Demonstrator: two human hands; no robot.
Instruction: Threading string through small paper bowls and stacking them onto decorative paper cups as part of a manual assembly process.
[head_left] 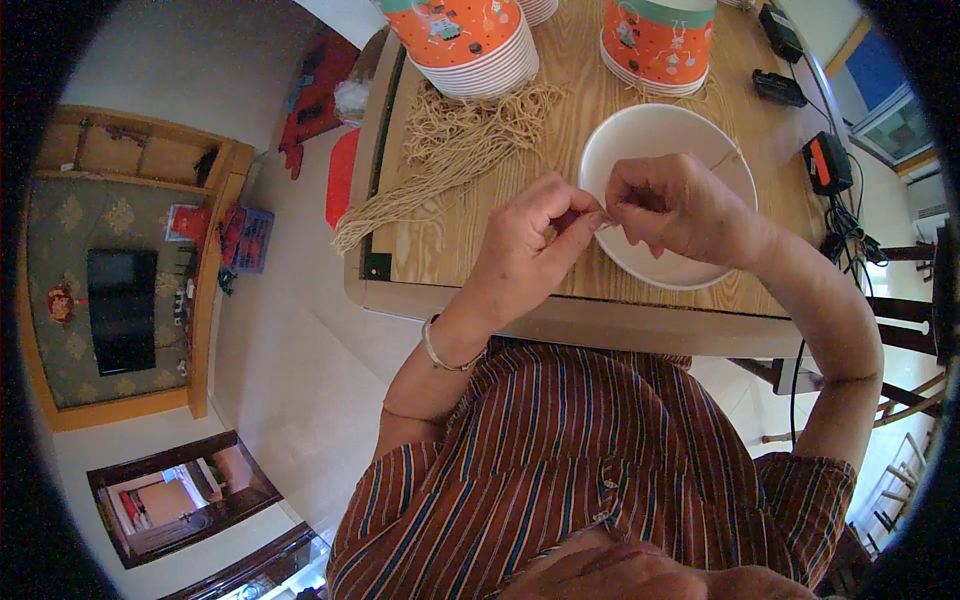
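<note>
A white paper bowl stands on the wooden table in front of me. My left hand and my right hand meet at the bowl's near left rim, fingertips pinched together on a thin tan string that runs across the bowl's inside. A silver bangle sits on my left wrist. A heap of tan strings lies on the table to the left of the bowl.
Two stacks of orange printed paper bowls stand upside down at the table's far side. Black chargers and a black-and-orange device with cables lie along the right edge. A pale floor, a red stool and a cabinet lie to the left.
</note>
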